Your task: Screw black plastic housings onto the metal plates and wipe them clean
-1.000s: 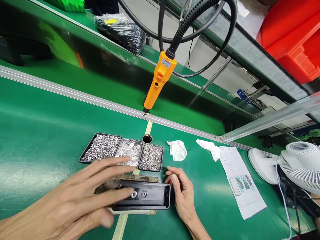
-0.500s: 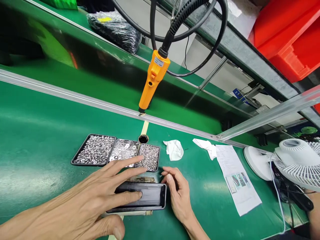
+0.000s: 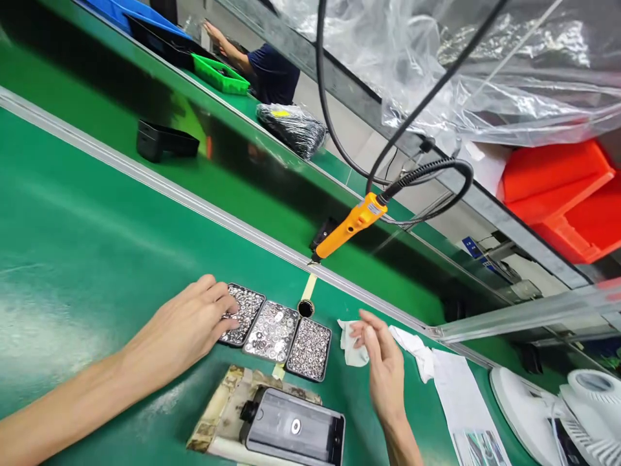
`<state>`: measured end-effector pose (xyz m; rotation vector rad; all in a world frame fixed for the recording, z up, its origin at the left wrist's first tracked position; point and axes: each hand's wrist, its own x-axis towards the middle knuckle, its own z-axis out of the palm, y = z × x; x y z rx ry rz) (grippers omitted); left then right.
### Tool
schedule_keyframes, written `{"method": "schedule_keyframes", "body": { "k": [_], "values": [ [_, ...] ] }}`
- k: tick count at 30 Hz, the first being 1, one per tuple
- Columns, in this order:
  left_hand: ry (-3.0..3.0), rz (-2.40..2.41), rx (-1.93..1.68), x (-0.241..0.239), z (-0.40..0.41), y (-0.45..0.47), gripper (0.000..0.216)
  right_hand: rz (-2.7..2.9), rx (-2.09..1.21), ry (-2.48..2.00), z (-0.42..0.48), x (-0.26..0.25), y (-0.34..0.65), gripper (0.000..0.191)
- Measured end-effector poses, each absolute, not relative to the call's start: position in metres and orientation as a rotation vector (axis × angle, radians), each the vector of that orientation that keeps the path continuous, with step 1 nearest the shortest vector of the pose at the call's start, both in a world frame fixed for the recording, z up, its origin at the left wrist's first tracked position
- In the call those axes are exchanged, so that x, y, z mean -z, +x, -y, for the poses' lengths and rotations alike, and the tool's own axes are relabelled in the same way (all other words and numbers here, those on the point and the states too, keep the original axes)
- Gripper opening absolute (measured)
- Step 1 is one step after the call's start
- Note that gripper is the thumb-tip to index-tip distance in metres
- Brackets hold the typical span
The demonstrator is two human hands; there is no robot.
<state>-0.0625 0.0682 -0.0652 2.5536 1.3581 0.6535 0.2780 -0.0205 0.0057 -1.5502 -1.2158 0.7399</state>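
left hand (image 3: 187,323) fingertips bunched down in the leftmost tray (image 3: 241,315) of small metal hardware, whether a piece is pinched cannot be told; right hand (image 3: 383,362) raised, fingers loosely spread, empty, near the white cloth (image 3: 350,342); black housing (image 3: 295,430) lies on camouflage pad (image 3: 223,408) below trays.

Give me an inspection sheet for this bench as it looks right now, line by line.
Surface: green mat, bare at left.
Job's things: three trays of small metal parts; left tray, middle tray, right tray. Black housing lies on a camouflage pad, one washer on it.
Clutter: white cloth, printed sheet, white fan.
Grippers: left hand fingertips in the left tray; right hand raised, empty, beside the cloth.
Cables: black cable feeds the hanging orange screwdriver.
Surroundings: conveyor belt, red bins, a co-worker's arm far back.
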Motion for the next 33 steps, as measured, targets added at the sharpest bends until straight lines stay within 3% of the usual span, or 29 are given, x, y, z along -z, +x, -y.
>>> {"method": "schedule_keyframes", "body": {
  "k": [7,11,17,23,26,33],
  "values": [
    [2.402,-1.29,-0.872,0.057,-0.066,-0.054,0.032,1.403,-0.544,-1.316,-0.107,-0.057,0.223,0.073],
    [2.311,-1.258,-1.007,0.049,-0.06,-0.052,0.033,1.406,-0.606,-1.29,-0.127,-0.065,0.203,0.063],
    [1.937,-1.085,-1.104,0.043,-0.045,-0.04,0.029,1.215,-0.908,-1.029,-0.069,-0.078,0.195,0.058],
    [1.607,-0.97,-0.999,0.037,-0.022,-0.019,0.019,1.02,-0.959,-0.846,-0.02,-0.096,0.173,0.008],
    [1.594,-0.944,-1.072,0.036,-0.012,-0.011,0.011,1.017,-0.972,-0.771,-0.007,-0.099,0.162,0.016],
    [1.606,-0.899,-1.075,0.04,-0.004,-0.007,0.021,1.027,-1.018,-0.74,0.001,-0.096,0.15,0.016]
  ]
}}
